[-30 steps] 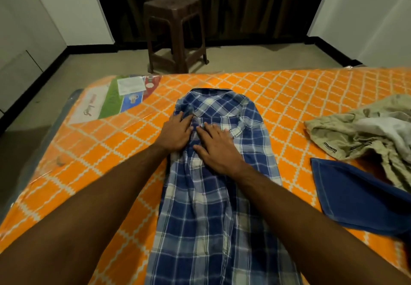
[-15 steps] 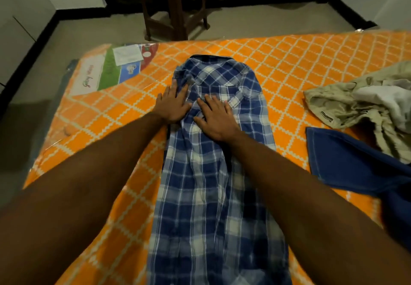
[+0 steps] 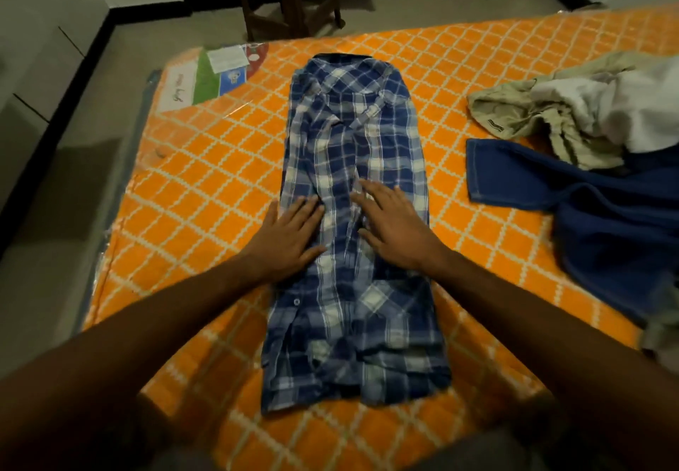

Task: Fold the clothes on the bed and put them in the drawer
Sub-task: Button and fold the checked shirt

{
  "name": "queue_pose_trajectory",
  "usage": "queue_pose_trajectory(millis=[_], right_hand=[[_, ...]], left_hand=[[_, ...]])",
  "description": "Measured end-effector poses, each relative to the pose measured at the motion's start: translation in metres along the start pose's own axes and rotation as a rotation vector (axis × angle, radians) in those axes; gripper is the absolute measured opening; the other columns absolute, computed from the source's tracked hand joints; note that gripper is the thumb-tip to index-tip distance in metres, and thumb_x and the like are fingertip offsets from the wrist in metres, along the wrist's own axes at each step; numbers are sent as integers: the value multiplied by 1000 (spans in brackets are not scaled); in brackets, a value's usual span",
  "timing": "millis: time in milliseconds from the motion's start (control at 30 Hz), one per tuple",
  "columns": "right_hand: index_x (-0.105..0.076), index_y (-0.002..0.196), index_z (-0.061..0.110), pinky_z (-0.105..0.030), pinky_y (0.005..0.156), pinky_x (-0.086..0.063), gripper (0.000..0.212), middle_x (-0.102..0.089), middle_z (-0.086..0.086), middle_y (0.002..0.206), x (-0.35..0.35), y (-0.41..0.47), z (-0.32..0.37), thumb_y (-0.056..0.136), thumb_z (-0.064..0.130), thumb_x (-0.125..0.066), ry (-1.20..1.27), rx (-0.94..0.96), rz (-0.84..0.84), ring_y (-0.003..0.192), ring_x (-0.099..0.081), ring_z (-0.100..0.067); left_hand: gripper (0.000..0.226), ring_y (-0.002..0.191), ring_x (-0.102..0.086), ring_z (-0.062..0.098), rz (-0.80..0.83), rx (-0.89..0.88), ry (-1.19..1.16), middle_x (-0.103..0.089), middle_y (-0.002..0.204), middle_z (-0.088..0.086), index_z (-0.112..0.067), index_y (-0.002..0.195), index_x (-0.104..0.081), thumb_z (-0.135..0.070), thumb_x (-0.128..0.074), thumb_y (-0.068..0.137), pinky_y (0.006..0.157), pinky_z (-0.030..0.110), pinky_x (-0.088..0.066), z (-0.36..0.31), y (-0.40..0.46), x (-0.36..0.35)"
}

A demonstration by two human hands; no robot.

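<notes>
Your 2 hands lie flat, fingers straight, on 1 plaid shirt (image 3: 352, 235) folded lengthwise mid-bed (image 3: 191, 183): left hand (image 3: 286, 239) on its left edge, right hand (image 3: 393, 228) w/ palm near center. 3 other garments at right: khaki (image 3: 521, 117), white (image 3: 632, 114), blue (image 3: 588, 206).

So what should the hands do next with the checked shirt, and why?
Probably slide down and fold the bottom hem up toward the collar. The blue-and-white checked shirt already lies as a long narrow strip on the orange mattress, and the left hand and right hand press flat on its middle.
</notes>
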State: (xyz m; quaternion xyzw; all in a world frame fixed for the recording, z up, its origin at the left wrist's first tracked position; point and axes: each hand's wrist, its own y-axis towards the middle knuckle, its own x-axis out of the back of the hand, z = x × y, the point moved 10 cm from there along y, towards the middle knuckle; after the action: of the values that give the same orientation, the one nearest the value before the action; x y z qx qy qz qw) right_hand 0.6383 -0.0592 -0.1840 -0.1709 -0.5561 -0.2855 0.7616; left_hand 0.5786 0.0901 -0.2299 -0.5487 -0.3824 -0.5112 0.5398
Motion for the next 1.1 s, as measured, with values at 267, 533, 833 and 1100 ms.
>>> queue_pose_trajectory(millis=[267, 533, 833, 1100], right_hand=[[-17, 161, 20, -48, 122, -19, 87, -11, -6, 168, -9, -143, 85, 94, 71, -42, -66, 203, 239, 153, -15, -28], [15, 159, 16, -62, 121, 7, 95, 24, -17, 163, -68, -193, 85, 97, 54, -46, -383, 85, 387, 150, 21, -38], [0, 161, 18, -64, 117, -23, 66, -2, -17, 168, -52, -174, 69, 107, 24, -36, -379, -189, 297, 152, -10, -45], [-59, 131, 21, -46, 98, -38, 33, -67, -10, 122, -3, -139, 59, 99, 25, -52, -74, -182, 290, 115, -59, -32]], left_hand=[[72, 124, -48, 31, 301, -264, -72, -40, 143, 14, -9, 151, -27, -58, -36, 99, 98, 41, -43, -111, -115, 27], [119, 150, 0, 48, 420, -130, 166, 11, 162, 28, -7, 154, 22, -71, -52, 86, 119, 64, -12, -152, -159, -14], [69, 135, -38, 40, 158, -66, 140, -23, 157, 20, -6, 158, -1, -20, -43, 105, 98, 52, -50, -151, -152, 10], [17, 92, -59, 27, 91, 55, -438, -63, 106, 12, -13, 111, -54, -17, -53, 95, 72, 34, -41, -99, -122, 44]])
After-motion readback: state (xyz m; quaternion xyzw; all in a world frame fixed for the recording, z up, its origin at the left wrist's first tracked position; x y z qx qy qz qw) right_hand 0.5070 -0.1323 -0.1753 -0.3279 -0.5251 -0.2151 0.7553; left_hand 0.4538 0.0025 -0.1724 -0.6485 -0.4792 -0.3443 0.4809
